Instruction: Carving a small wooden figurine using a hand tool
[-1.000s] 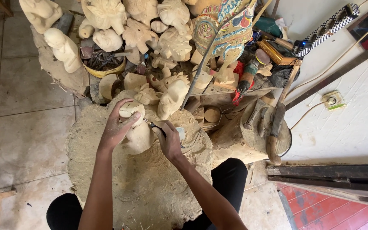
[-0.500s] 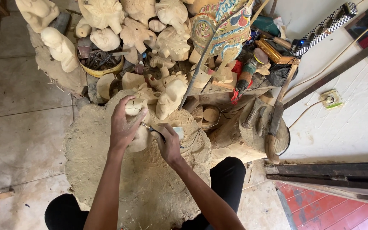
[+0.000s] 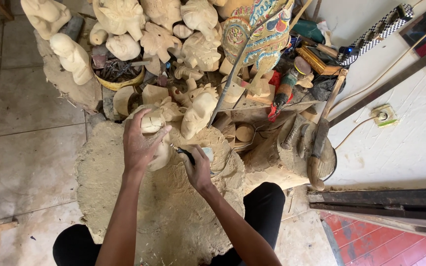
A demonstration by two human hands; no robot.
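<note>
Shifted since the earlier frame: my left hand (image 3: 141,140), now gripping higher around the pale wooden carving (image 3: 155,129). Right hand (image 3: 197,167), just right of the carving, closed on a black-handled carving tool (image 3: 182,152) touching it.

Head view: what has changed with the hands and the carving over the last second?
Little. The left hand has shifted slightly on the pale wooden carving, keeping its grip, and the right hand still works the dark-handled tool against it, tip moved only a touch. Nothing was taken up or let go. The sawdust-covered mat, the unfinished figures and the painted figure behind stayed put.
</note>
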